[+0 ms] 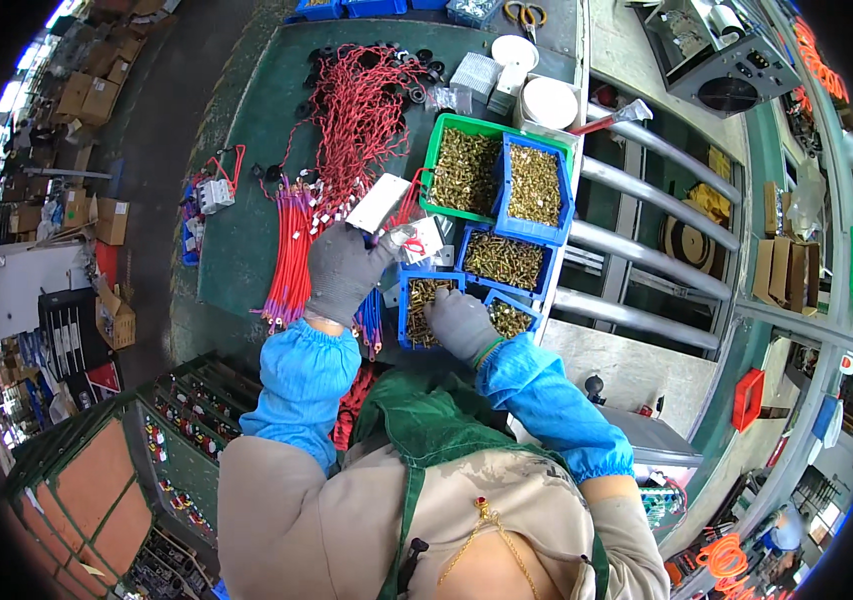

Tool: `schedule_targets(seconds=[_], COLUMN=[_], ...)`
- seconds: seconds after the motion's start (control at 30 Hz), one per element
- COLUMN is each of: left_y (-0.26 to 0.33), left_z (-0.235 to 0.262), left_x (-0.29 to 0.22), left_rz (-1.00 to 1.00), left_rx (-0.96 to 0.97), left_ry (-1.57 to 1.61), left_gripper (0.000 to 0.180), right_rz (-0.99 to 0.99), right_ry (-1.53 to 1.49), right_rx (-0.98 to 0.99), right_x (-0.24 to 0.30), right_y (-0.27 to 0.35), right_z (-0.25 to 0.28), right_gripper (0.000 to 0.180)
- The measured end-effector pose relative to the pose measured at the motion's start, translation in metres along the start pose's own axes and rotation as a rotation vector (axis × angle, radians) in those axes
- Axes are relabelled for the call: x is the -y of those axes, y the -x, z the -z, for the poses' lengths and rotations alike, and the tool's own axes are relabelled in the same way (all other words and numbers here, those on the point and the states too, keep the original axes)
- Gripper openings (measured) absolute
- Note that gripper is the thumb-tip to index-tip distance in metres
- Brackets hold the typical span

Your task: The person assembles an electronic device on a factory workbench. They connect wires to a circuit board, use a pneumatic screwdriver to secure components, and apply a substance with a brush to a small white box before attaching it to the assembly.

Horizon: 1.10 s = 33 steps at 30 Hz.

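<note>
I'm watching from far off, and both gloved hands are at work in the middle of the frame. The left hand [342,275], just left of center, has a white box-like part [377,204] at its fingertips. Its thumb reaches right, toward a second white piece [427,238] with a bit of red on it (whether the two are joined, I can't tell from here). The left fingers look curled in against the first part, though most of them hide behind it, so the exact pinch is beyond me.

Over to the right hand [462,325], just below center: its fingertips dip into a small blue bin [404,312] of brass-colored screws [420,298]. Those fingers sit close together, bent downward; whether they pinch a screw, I can't say.

Above that bin stand more of the same sort, a green bin [432,165] and a taller-looking blue bin [532,234] side by side, both full of small brassy pieces. Up at top center, a tangle of red wires [355,120] sprawls over the green tabletop [252,150], and red-and-purple cables [289,255] lie bunched left of the left hand. Metal rollers [637,320] run across the right of the frame.
</note>
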<state>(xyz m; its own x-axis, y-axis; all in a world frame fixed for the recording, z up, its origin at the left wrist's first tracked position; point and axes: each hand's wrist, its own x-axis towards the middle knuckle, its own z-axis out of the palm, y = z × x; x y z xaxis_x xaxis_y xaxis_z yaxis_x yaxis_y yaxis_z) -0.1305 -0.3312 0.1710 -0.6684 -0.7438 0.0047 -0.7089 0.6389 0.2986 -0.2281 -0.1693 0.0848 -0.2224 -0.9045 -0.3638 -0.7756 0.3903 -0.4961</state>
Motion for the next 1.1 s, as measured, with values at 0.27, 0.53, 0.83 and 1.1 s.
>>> schedule_targets(seconds=[0.27, 0.53, 0.83, 1.1], left_y=[0.014, 0.037, 0.069, 0.088], left_z=[0.011, 0.018, -0.028, -0.036], left_x=[-0.004, 0.001, -0.006, -0.017], left_rz=[0.103, 0.369, 0.729, 0.852], left_rx=[0.011, 0.376, 0.275, 0.441], left_ry=[0.445, 0.995, 2.061, 2.396], left_gripper=[0.05, 0.03, 0.032, 0.034], right_rz=[0.131, -0.215, -0.164, -0.189], right_ry=[-0.157, -1.64, -1.769, -1.853], right_rx=[-0.004, 0.161, -0.147, -0.467], right_x=[-0.023, -0.042, -0.044, -0.019], right_y=[0.004, 0.031, 0.107, 0.174], right_z=[0.006, 0.034, 0.05, 0.065], right_gripper=[0.015, 0.015, 0.019, 0.02])
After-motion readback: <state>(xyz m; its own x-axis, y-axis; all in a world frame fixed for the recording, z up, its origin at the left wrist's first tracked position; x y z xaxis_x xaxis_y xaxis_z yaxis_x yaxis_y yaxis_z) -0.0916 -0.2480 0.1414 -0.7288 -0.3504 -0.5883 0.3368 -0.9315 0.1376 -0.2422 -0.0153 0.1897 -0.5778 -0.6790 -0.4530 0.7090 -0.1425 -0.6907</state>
